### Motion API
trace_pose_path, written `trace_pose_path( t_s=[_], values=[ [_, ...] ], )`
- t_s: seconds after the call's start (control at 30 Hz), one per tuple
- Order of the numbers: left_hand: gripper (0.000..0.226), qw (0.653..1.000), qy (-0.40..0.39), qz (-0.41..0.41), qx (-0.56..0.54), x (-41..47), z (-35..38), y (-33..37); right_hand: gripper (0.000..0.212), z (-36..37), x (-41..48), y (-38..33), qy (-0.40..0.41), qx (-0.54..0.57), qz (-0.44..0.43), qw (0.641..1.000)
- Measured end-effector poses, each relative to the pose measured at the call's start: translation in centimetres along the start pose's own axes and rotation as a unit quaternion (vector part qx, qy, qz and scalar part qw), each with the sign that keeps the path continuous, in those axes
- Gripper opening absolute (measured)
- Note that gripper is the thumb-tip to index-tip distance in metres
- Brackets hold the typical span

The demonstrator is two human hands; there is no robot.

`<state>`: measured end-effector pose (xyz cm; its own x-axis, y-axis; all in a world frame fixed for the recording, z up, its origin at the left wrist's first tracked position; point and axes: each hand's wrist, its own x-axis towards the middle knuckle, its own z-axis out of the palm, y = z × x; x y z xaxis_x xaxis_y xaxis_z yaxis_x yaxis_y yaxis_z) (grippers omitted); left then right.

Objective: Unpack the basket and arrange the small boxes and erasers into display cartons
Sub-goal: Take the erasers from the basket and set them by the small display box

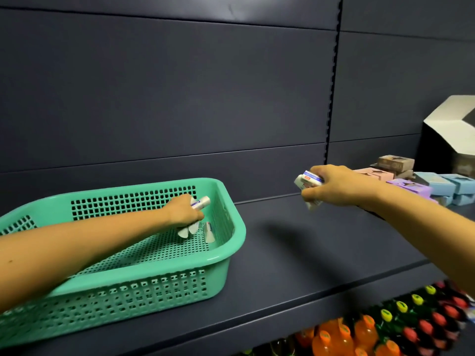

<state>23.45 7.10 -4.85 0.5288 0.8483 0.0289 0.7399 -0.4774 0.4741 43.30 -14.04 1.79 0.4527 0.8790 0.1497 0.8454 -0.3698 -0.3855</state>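
A green perforated plastic basket (226, 255) sits on the dark shelf at the left. My left hand (183, 210) is inside it near the far right corner, closed on several white erasers (201, 201) with blue-printed sleeves. One more eraser (209, 231) lies on the basket floor just right of that hand. My right hand (339, 187) hovers above the shelf to the right of the basket, gripping a bunch of the same white erasers (309, 181).
Small pastel boxes in pink, purple, blue and brown (416, 185) are stacked at the right of the shelf (295, 253). A white-flapped display carton (452, 129) stands open behind them. Orange and dark drink bottles (372, 330) fill the shelf below.
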Motion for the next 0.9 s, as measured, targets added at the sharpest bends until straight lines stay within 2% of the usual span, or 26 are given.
trace_pose_path(
  t_s=[0.13,0.27,0.4,0.77,0.83,0.9],
  values=[
    [0.025,0.998,-0.029,-0.036,0.036,0.2,1.9,1.3,0.019,0.2,-0.4,0.3,0.003,0.001,-0.003,1.0],
    [0.028,0.996,-0.07,-0.048,-0.013,0.6,1.8,1.6,0.02,0.6,-0.6,0.4,0.01,-0.003,-0.002,1.0],
    [0.03,0.993,-0.093,-0.057,0.033,0.3,0.9,2.1,0.02,1.2,-0.7,0.1,0.012,-0.004,0.006,1.0],
    [0.025,0.991,-0.055,-0.022,0.121,1.0,0.1,1.5,0.019,1.5,-2.6,0.7,0.042,-0.003,0.036,0.998],
    [0.026,0.991,-0.028,-0.017,0.131,0.8,-0.9,1.9,0.018,1.0,-3.4,1.9,0.052,-0.003,0.04,0.998],
    [0.027,0.989,0.032,-0.003,0.142,0.3,-2.4,3.3,0.019,0.3,-4.0,3.6,0.053,-0.006,0.045,0.998]
  ],
)
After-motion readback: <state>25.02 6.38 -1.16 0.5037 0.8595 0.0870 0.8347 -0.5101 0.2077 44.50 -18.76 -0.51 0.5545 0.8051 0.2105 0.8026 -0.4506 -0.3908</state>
